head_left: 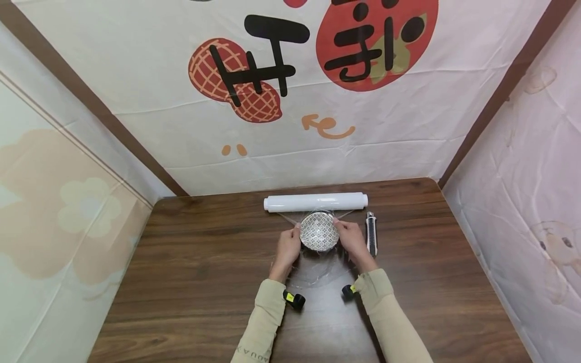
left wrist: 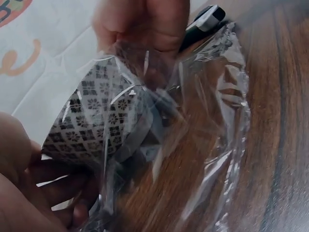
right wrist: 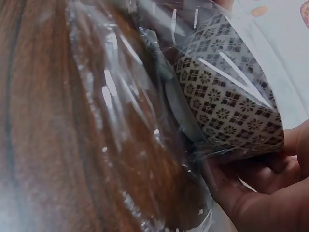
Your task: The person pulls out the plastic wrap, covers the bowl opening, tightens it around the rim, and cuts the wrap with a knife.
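A patterned bowl [head_left: 319, 231] is held between both hands, just in front of the plastic wrap roll [head_left: 315, 202]. Clear plastic wrap [left wrist: 212, 159] lies over the bowl and hangs in loose folds below it. On the bowl's left side, my left hand [head_left: 288, 246] grips it, thumb near the rim. My right hand [head_left: 353, 241] grips the opposite side the same way, and in the right wrist view its fingers [right wrist: 270, 166] curl against the patterned wall. Strands of film stretch from the roll towards the bowl.
A utility knife [head_left: 371, 234] lies on the brown wooden table [head_left: 204, 272], right of my right hand. Behind the table hangs a printed white cloth [head_left: 281, 166], with more cloth on both sides. Small black cameras [head_left: 297, 301] are strapped at the wrists.
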The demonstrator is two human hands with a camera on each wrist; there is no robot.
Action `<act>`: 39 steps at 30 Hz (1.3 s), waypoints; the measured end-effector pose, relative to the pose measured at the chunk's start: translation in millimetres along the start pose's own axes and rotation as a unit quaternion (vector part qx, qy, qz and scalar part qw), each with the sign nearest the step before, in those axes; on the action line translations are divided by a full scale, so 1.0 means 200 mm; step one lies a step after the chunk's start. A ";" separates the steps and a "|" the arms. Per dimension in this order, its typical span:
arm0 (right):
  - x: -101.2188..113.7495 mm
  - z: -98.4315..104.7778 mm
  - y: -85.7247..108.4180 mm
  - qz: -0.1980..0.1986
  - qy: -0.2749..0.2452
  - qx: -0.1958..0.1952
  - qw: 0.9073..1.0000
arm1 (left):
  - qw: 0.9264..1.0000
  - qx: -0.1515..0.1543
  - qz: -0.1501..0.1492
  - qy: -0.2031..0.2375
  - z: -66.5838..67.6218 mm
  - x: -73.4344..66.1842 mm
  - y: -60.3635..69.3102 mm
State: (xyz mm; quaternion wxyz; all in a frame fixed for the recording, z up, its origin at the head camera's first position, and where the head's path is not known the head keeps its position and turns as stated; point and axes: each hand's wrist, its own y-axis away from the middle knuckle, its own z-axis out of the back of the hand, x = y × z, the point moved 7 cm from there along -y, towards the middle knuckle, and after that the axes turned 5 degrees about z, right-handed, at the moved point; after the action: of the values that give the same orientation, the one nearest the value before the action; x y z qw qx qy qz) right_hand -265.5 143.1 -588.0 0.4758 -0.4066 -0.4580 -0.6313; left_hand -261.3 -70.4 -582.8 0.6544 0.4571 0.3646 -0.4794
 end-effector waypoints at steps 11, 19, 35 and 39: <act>-0.03 0.07 0.06 0.015 0.061 0.022 0.998 | 0.994 0.037 -0.036 -0.092 0.07 0.01 0.05; 0.02 0.05 0.20 0.141 0.219 0.149 0.954 | 0.922 0.172 -0.153 -0.311 0.06 0.00 0.17; 0.06 0.04 0.13 0.206 0.321 0.023 0.924 | 0.894 0.054 -0.296 -0.332 0.05 -0.04 0.08; 0.06 0.05 0.13 0.220 0.320 0.058 0.920 | 0.901 0.096 -0.269 -0.326 0.07 -0.02 0.08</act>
State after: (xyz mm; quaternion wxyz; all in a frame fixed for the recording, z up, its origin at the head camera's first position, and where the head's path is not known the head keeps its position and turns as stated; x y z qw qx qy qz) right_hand -242.9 146.4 -569.8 0.7465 -0.2450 -0.2166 -0.5794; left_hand -247.5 -79.9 -570.7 0.5357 0.2208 0.1920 -0.7921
